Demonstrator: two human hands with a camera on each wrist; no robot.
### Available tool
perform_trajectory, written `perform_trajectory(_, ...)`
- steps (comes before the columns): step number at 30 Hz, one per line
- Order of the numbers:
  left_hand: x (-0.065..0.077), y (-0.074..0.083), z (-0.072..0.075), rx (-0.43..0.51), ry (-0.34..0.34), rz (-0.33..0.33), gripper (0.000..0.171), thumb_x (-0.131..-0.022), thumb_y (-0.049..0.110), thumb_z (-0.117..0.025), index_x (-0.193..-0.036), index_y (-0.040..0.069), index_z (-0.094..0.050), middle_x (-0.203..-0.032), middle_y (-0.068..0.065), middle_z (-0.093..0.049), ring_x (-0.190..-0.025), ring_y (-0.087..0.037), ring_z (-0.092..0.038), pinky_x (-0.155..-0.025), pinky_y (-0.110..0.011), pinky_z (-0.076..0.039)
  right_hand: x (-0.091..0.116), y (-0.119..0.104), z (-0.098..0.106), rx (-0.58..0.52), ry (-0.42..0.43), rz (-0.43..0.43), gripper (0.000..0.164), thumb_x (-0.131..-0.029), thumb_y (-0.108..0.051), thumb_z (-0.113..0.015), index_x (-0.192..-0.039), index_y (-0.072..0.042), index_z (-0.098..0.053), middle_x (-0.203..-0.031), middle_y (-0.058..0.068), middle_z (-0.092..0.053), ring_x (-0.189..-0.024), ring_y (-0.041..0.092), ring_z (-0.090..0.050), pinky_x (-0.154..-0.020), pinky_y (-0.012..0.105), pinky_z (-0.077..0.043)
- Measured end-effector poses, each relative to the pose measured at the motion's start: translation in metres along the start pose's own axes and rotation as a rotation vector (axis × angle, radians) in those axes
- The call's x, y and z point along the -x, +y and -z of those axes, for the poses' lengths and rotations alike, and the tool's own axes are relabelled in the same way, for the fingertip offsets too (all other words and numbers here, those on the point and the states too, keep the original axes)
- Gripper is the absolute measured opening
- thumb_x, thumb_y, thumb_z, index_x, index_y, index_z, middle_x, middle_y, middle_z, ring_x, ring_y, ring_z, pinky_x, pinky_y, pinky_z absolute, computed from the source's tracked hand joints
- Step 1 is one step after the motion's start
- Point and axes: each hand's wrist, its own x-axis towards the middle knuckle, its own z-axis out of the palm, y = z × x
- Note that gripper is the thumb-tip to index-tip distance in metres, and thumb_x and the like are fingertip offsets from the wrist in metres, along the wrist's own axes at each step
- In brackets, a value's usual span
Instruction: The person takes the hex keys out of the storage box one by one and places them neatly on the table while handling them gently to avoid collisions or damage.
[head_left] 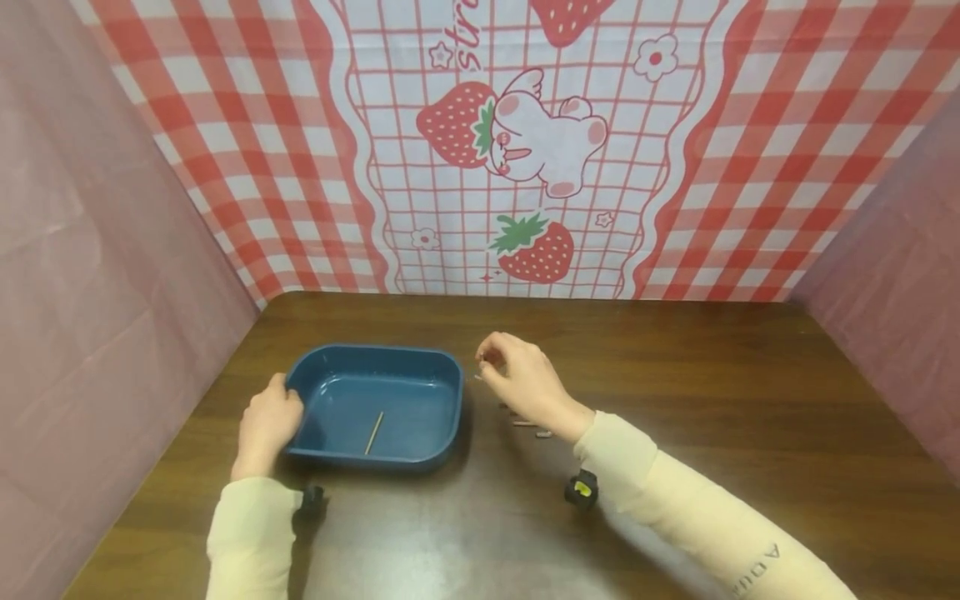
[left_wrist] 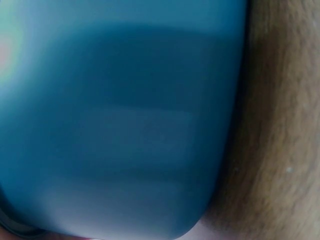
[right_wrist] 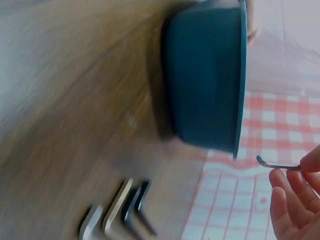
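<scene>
A blue plastic basin (head_left: 405, 400) stands on the left half of the table. My left hand (head_left: 266, 421) grips its left rim, fingers over the edge; the left wrist view shows mostly the basin's outer wall (left_wrist: 135, 140). Inside the basin lies one thin golden hex key (head_left: 374, 432). My right hand (head_left: 525, 383) is raised just right of the basin. Between its thumb and fingers it pinches a small silver hex key (right_wrist: 277, 165), bent end sticking out, seen best in the right wrist view. Several L-shaped hex keys (right_wrist: 117, 205) lie on the table below that hand.
The brown wooden table (head_left: 712, 375) extends to the right and in front of the basin. A red-and-white checked cloth (head_left: 285, 150) with strawberry prints hangs behind it. Pink cloth hangs on both sides.
</scene>
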Motion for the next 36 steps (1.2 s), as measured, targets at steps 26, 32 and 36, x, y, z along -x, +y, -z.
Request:
perform_trajectory(26, 0.0, 0.001, 0.001, -0.004, -0.013, -0.004, 0.047, -0.092, 0.019, -0.025, -0.131, -0.006, -0.033, -0.124, -0.038, -0.042, -0.105, -0.058, -0.044, -0.082, -0.061, -0.039, 0.046, 0.066, 0.029, 0.102, -0.131, -0.061, 0.013, -0.08, 0.0, -0.055, -0.09, -0.004, -0.061, -0.077, 0.003, -0.064, -0.069, 0.011, -0.058, -0.06, 0.026, -0.047)
perform_trajectory(32, 0.0, 0.0, 0.0, -0.012, -0.011, -0.003, 0.045, -0.093, 0.019, -0.026, -0.129, -0.006, -0.034, -0.123, -0.039, -0.043, -0.104, -0.058, -0.044, -0.079, -0.061, -0.04, 0.053, 0.072, 0.028, 0.071, -0.188, -0.124, 0.014, -0.078, 0.002, -0.055, -0.092, -0.002, -0.056, -0.07, 0.0, -0.057, -0.059, 0.007, -0.053, -0.057, 0.024, -0.044)
perform_trajectory(36, 0.001, 0.001, 0.001, -0.008, -0.008, -0.004, 0.045, -0.092, 0.018, -0.026, -0.13, -0.006, -0.034, -0.123, -0.039, -0.043, -0.104, -0.058, -0.044, -0.08, -0.061, -0.039, 0.057, 0.075, 0.026, 0.051, -0.236, -0.175, 0.013, -0.078, 0.002, -0.054, -0.09, -0.001, -0.054, -0.066, -0.001, -0.056, -0.053, 0.005, -0.053, -0.055, 0.024, -0.043)
